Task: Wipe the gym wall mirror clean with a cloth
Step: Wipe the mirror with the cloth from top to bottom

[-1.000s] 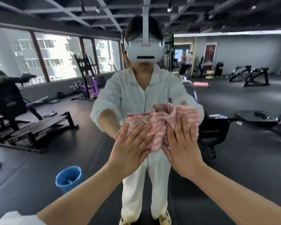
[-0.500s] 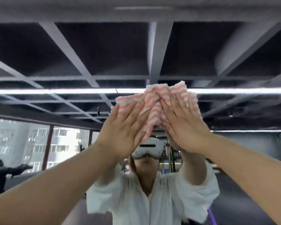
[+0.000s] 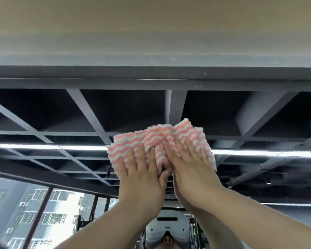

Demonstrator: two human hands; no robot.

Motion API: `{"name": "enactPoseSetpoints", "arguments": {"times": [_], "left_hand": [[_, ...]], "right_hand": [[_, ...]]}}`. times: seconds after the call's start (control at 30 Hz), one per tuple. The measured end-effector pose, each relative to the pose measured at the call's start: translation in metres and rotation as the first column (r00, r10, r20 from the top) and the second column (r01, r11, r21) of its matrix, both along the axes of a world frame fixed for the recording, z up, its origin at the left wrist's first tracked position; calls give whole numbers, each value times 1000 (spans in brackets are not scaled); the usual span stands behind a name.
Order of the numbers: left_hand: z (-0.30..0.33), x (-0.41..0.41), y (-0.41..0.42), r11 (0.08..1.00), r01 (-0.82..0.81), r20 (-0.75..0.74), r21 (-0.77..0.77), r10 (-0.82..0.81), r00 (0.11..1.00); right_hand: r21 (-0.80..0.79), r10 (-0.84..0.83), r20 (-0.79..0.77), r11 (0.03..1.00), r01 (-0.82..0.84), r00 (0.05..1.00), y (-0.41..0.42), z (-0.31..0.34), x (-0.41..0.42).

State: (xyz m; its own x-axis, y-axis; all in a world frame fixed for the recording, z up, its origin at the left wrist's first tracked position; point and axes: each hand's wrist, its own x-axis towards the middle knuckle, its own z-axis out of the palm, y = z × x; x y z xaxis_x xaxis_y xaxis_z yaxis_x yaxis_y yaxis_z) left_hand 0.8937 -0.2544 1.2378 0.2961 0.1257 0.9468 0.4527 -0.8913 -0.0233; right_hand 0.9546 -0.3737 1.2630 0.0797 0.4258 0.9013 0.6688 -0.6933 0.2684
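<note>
Head view | pink-and-white wavy-striped cloth [image 3: 162, 141] spread high on the wall mirror [image 3: 43, 108], just below its top edge | left hand [image 3: 142, 178] flat on cloth's lower left, fingers straight and splayed | right hand [image 3: 190, 169] flat on cloth's lower right, fingers straight | headset [image 3: 166, 229] reflected below cloth, between forearms

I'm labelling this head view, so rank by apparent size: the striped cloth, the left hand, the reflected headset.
1. Pink-and-white wavy-striped cloth, largest.
2. Left hand, nearly as large and nearer the camera, so unsure.
3. White headset reflected in the mirror, smallest, cut off by the frame.
</note>
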Motion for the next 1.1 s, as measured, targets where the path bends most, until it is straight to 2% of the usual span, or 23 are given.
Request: {"name": "enactPoseSetpoints", "arguments": {"times": [0.2, 0.37, 0.63, 0.77, 0.87, 1.0, 1.1], "left_hand": [[58, 0, 19, 999, -8, 20, 48, 7, 1000], [108, -3, 39, 988, 0, 62, 154, -9, 998], [184, -7, 57, 987, 52, 103, 150, -68, 992], [212, -6, 59, 981, 78, 155, 176, -106, 982], [227, 6, 67, 981, 40, 226, 191, -83, 971], [227, 32, 75, 907, -130, 381, 400, -36, 924], [240, 27, 67, 950, -43, 321, 310, -62, 945]], "right_hand": [[10, 6, -11, 1000, -5, 1000, 4, 66, 2], [45, 34, -50, 998, -31, 998, 16, 118, -1], [150, -15, 53, 989, 7, 998, 30, 188, -6], [236, -64, 64, 971, 47, 996, 35, 200, -6], [255, -87, 116, 965, 55, 989, 32, 203, -2], [234, -107, 90, 969, 84, 990, 25, 206, -3], [248, -133, 89, 963, 108, 987, 19, 207, -3]]}}
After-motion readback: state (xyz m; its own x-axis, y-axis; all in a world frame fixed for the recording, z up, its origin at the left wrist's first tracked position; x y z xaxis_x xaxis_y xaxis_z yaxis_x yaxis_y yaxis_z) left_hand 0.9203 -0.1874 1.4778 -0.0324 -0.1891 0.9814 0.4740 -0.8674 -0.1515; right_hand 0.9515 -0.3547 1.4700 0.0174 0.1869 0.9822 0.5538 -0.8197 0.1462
